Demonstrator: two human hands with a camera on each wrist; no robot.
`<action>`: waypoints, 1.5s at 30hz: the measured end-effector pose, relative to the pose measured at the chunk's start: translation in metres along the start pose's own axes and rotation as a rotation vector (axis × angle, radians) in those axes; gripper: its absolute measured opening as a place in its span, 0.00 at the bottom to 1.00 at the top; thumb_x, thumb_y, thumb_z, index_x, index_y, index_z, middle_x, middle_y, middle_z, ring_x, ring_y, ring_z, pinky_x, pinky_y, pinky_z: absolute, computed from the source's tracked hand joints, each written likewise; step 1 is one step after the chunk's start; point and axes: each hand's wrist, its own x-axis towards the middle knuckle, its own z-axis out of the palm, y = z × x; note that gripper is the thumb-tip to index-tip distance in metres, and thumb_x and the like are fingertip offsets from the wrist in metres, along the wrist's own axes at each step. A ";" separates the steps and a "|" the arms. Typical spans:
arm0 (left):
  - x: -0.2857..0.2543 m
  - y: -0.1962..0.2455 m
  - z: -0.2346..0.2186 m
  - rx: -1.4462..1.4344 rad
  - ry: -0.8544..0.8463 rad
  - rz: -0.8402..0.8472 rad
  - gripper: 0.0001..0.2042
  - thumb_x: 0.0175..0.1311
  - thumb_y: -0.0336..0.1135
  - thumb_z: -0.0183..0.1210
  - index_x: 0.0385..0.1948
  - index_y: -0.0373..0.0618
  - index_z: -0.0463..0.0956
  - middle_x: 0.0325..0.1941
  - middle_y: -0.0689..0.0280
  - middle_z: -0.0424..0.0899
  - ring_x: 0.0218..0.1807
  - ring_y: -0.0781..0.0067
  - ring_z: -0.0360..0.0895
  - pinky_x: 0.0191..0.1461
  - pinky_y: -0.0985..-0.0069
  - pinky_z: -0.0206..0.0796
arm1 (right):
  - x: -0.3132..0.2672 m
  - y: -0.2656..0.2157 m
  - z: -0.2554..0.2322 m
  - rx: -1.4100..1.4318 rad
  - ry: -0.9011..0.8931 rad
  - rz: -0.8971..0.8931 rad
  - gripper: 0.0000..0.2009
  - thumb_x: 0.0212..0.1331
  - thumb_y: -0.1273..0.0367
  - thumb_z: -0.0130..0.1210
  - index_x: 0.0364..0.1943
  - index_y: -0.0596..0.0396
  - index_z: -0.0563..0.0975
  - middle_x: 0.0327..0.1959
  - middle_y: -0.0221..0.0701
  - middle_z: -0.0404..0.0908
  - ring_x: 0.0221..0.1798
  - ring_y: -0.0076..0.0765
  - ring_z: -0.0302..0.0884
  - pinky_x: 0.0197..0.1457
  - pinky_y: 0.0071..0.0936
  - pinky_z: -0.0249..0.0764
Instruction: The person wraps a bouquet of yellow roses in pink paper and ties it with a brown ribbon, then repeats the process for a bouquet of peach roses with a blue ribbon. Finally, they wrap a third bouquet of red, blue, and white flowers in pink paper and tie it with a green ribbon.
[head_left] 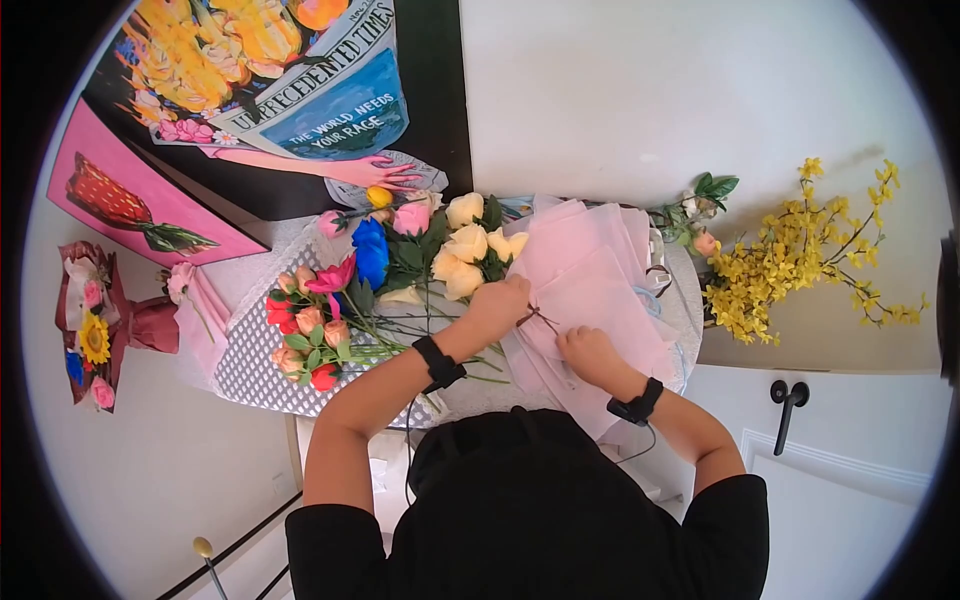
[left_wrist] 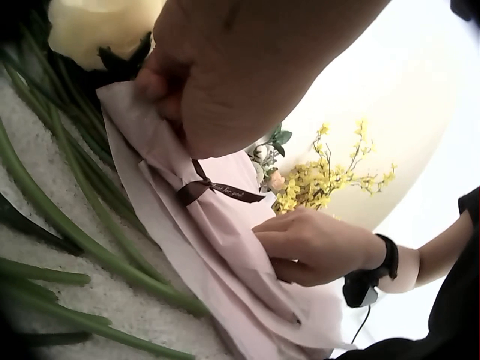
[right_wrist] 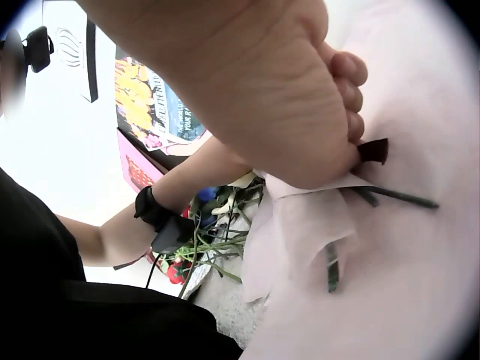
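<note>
Pink wrapping paper (head_left: 585,255) lies gathered, tied with a dark brown ribbon (left_wrist: 225,189) that carries small printed letters. My left hand (head_left: 500,305) pinches the paper's folded edge above the knot, beside the cream roses (head_left: 462,262). Below the knot, my right hand (head_left: 595,358) has curled fingers on the gathered paper; its fingertips are partly hidden. In the right wrist view, a ribbon end (right_wrist: 373,151) shows by those fingers, with green stems (right_wrist: 405,198) poking out of the paper.
Loose roses, a blue flower (head_left: 370,253) and long green stems lie left of the paper. Yellow blossom branches (head_left: 765,275) stand at the right. Behind are paintings (head_left: 330,115), and a wrapped bouquet (head_left: 95,335) is at far left.
</note>
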 end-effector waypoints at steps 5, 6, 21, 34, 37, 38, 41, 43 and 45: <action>0.002 -0.003 -0.015 -0.243 -0.017 -0.074 0.08 0.52 0.31 0.51 0.32 0.39 0.67 0.27 0.56 0.73 0.27 0.56 0.77 0.27 0.65 0.69 | 0.015 0.027 -0.046 0.272 -0.063 0.142 0.03 0.47 0.72 0.48 0.24 0.56 0.72 0.22 0.37 0.74 0.27 0.43 0.74 0.29 0.38 0.71; 0.001 0.000 -0.020 -0.346 0.015 -0.126 0.08 0.54 0.31 0.49 0.34 0.41 0.68 0.29 0.57 0.74 0.28 0.55 0.76 0.30 0.64 0.69 | 0.020 0.032 -0.050 0.353 0.103 0.215 0.04 0.49 0.71 0.47 0.24 0.57 0.71 0.23 0.39 0.74 0.28 0.45 0.74 0.31 0.40 0.71; 0.038 -0.107 -0.056 -0.070 0.352 -0.302 0.13 0.54 0.32 0.50 0.42 0.41 0.69 0.39 0.56 0.76 0.39 0.52 0.73 0.41 0.59 0.65 | 0.082 0.021 0.002 1.184 0.016 0.484 0.11 0.53 0.64 0.55 0.28 0.58 0.71 0.20 0.27 0.68 0.22 0.22 0.63 0.25 0.23 0.61; 0.023 -0.115 -0.101 -0.495 0.429 -0.164 0.15 0.54 0.27 0.56 0.45 0.45 0.68 0.36 0.67 0.72 0.34 0.79 0.71 0.38 0.79 0.65 | 0.054 0.009 -0.059 1.160 0.219 0.239 0.06 0.54 0.75 0.47 0.35 0.57 0.65 0.21 0.37 0.68 0.29 0.31 0.73 0.33 0.29 0.67; 0.011 -0.089 -0.136 -0.808 0.213 -0.220 0.15 0.53 0.25 0.56 0.43 0.44 0.68 0.40 0.68 0.71 0.35 0.84 0.70 0.35 0.82 0.65 | 0.050 0.004 -0.067 0.972 0.221 0.228 0.06 0.54 0.76 0.45 0.36 0.57 0.65 0.29 0.39 0.75 0.33 0.32 0.77 0.35 0.32 0.71; 0.007 -0.079 -0.145 -0.881 0.073 -0.287 0.14 0.53 0.24 0.56 0.42 0.43 0.68 0.41 0.69 0.70 0.36 0.86 0.69 0.34 0.84 0.65 | 0.051 0.006 -0.058 0.972 0.222 0.229 0.06 0.54 0.76 0.45 0.36 0.57 0.65 0.29 0.39 0.75 0.33 0.32 0.77 0.35 0.32 0.71; -0.003 -0.062 -0.155 -1.001 0.136 -0.220 0.11 0.53 0.22 0.54 0.38 0.42 0.69 0.40 0.69 0.70 0.36 0.85 0.70 0.33 0.86 0.63 | 0.053 0.010 -0.047 1.275 0.358 0.172 0.13 0.54 0.75 0.48 0.45 0.58 0.64 0.38 0.39 0.76 0.34 0.33 0.77 0.36 0.31 0.73; -0.004 -0.054 -0.149 -1.039 0.357 0.009 0.10 0.52 0.20 0.52 0.36 0.42 0.70 0.38 0.70 0.71 0.36 0.82 0.71 0.34 0.85 0.63 | 0.056 0.011 -0.089 1.509 -0.098 0.196 0.23 0.57 0.70 0.50 0.56 0.58 0.59 0.45 0.37 0.73 0.39 0.33 0.76 0.39 0.29 0.75; -0.003 -0.049 -0.148 -1.058 0.360 0.027 0.11 0.52 0.20 0.53 0.37 0.42 0.69 0.39 0.69 0.71 0.37 0.80 0.72 0.36 0.84 0.64 | 0.066 0.015 -0.082 1.623 -0.204 0.049 0.23 0.57 0.70 0.51 0.57 0.58 0.59 0.43 0.35 0.73 0.37 0.30 0.75 0.40 0.28 0.74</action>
